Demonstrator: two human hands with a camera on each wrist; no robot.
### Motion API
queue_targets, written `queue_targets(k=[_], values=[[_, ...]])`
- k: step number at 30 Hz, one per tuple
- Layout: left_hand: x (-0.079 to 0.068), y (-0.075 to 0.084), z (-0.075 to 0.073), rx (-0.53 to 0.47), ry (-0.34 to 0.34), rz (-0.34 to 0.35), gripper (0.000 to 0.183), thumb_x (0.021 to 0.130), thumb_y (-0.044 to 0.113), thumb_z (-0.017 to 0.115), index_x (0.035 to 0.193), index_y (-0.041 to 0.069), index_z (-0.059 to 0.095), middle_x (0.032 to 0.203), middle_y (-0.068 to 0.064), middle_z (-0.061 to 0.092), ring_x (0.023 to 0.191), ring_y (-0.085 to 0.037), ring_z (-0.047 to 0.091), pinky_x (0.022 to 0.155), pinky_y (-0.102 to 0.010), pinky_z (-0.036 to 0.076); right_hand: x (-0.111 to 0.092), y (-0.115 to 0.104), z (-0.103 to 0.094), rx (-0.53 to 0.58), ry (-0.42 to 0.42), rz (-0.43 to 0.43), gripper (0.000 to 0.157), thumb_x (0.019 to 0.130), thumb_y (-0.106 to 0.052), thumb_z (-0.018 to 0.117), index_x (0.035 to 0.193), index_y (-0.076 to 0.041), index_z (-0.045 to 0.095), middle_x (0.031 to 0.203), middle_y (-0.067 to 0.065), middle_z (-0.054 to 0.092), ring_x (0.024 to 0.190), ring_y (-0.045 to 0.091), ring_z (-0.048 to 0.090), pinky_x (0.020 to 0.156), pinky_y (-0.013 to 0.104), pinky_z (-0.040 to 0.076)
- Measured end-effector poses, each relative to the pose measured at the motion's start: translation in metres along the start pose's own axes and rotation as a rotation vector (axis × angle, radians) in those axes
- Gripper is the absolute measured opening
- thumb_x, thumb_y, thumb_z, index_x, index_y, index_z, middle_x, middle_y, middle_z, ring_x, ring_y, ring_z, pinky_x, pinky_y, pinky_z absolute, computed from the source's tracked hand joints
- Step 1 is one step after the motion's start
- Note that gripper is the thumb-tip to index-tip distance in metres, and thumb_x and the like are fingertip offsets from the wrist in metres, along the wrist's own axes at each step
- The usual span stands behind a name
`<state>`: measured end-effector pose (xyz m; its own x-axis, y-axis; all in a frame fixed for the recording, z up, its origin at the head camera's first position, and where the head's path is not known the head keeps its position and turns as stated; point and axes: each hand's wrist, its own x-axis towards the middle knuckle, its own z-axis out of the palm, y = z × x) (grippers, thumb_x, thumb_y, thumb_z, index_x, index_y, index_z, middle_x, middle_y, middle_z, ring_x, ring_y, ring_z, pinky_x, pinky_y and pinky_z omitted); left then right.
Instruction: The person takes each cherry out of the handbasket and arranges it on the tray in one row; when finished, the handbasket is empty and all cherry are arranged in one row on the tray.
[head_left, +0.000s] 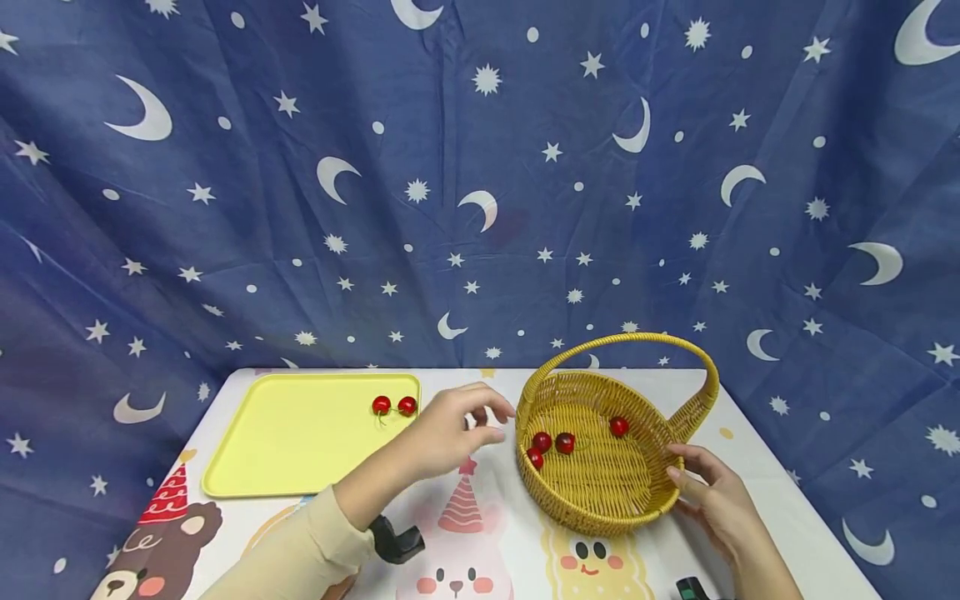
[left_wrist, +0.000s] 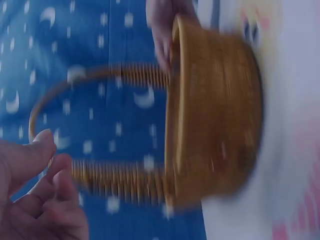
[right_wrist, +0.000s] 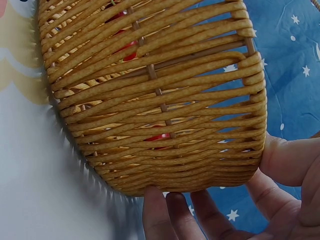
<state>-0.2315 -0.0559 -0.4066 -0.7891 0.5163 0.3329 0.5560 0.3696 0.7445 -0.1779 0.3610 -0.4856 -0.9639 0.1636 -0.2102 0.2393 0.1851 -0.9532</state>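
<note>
A round wicker basket with a tall arched handle stands on the table, several red cherries lying inside. My right hand holds its right side, thumb at the rim and fingers along the outer wall; the right wrist view shows the fingers against the weave. Just left of the basket my left hand hovers with loosely bent fingers and nothing visible between them. Two cherries with joined stems lie at the right edge of a yellow tray.
A white tablecloth with cartoon animals covers the table. Behind it hangs a blue curtain printed with moons and stars. The tray takes up the table's left part, the basket the right.
</note>
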Motion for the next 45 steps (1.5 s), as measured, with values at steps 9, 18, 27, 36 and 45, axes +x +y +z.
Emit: queue_targets(k=[9, 18, 27, 36, 45], values=[[0.039, 0.016, 0.081, -0.061, -0.235, -0.017, 0.037, 0.095, 0.009, 0.081, 0.129, 0.020, 0.072, 0.120, 0.011, 0.073, 0.101, -0.002, 0.065, 0.089, -0.020, 0.056, 0.001, 0.002, 0.000, 0.014, -0.002, -0.030, 0.034, 0.104, -0.012, 0.071, 0.137, -0.019, 0.067, 0.124, -0.014, 0.059, 0.109, 0.003, 0.065, 0.089, 0.032, 0.062], [0.072, 0.002, 0.123, 0.058, -0.233, -0.133, 0.058, 0.093, 0.010, 0.083, 0.147, 0.023, 0.064, 0.136, 0.005, 0.067, 0.095, -0.007, 0.059, 0.083, -0.018, 0.049, 0.001, 0.003, -0.003, 0.015, -0.006, -0.035, 0.032, 0.104, -0.012, 0.070, 0.135, -0.022, 0.069, 0.119, -0.016, 0.062, 0.107, 0.003, 0.065, 0.087, 0.032, 0.062], [0.087, 0.001, 0.144, 0.366, -0.297, -0.254, 0.066, 0.084, 0.003, 0.076, 0.147, 0.020, 0.065, 0.139, 0.000, 0.069, 0.126, -0.010, 0.063, 0.105, -0.022, 0.052, 0.000, 0.004, -0.004, 0.034, -0.004, -0.039, 0.032, 0.104, -0.012, 0.070, 0.134, -0.024, 0.069, 0.117, -0.014, 0.062, 0.107, 0.004, 0.064, 0.085, 0.033, 0.062], [0.088, -0.002, 0.149, 0.470, -0.399, -0.199, 0.015, 0.091, 0.008, 0.076, 0.098, 0.021, 0.078, 0.093, 0.010, 0.074, 0.083, -0.007, 0.062, 0.077, -0.020, 0.053, -0.001, 0.004, -0.002, 0.031, 0.000, -0.034, 0.037, 0.103, -0.015, 0.072, 0.140, -0.014, 0.065, 0.121, -0.011, 0.060, 0.108, 0.005, 0.064, 0.086, 0.032, 0.063], [0.085, -0.002, 0.148, 0.396, -0.327, -0.139, 0.016, 0.094, 0.026, 0.084, 0.106, 0.024, 0.073, 0.091, 0.012, 0.067, 0.087, -0.005, 0.060, 0.084, -0.020, 0.051, 0.001, 0.003, 0.000, 0.036, -0.003, -0.013, 0.033, 0.104, -0.013, 0.071, 0.135, -0.024, 0.068, 0.122, -0.012, 0.059, 0.109, 0.004, 0.065, 0.087, 0.033, 0.062]])
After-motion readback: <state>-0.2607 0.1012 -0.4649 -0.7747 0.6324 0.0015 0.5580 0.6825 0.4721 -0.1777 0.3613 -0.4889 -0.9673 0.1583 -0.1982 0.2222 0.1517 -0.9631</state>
